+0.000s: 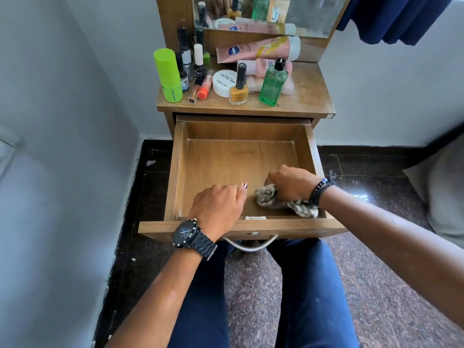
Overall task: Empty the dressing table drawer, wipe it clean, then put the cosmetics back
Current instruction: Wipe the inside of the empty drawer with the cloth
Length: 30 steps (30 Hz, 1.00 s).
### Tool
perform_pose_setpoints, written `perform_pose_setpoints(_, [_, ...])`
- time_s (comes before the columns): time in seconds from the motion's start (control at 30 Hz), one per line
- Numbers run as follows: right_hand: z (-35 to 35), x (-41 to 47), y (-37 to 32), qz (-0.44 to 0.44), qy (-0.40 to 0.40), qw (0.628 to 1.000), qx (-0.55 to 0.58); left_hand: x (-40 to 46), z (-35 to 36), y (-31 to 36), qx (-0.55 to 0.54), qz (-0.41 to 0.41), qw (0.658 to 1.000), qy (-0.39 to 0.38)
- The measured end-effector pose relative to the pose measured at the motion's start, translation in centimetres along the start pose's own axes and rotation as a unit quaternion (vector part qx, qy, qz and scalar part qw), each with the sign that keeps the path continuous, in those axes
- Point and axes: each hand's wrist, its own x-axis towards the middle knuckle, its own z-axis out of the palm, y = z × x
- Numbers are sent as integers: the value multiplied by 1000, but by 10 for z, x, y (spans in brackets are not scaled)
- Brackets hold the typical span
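Observation:
The wooden drawer point(226, 156) of the dressing table is pulled out and holds no cosmetics. My right hand point(292, 183) is inside it at the front right, closed on a patterned cloth point(268, 197) that lies on the drawer bottom. My left hand point(218, 207) rests over the drawer's front edge, fingers curled down inside, with a black watch on the wrist. The cosmetics stand on the tabletop point(306, 96): a lime green can point(168, 75), a green bottle point(272, 84), a yellow nail polish point(238, 90), a white jar point(224, 82) and pink tubes point(258, 50).
A mirror point(301, 13) stands behind the tabletop. A metal handle point(251, 243) hangs from the drawer front, just above my knees in blue trousers. White walls lie left and right, a dark curtain point(396, 16) at top right, and a dark stone floor below.

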Motion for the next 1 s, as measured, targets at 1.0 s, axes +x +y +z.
perform_pose_setpoints(1.0, [12,-12,-11,18,89,981,-169,1,3,20,-6,-25,1000,-4])
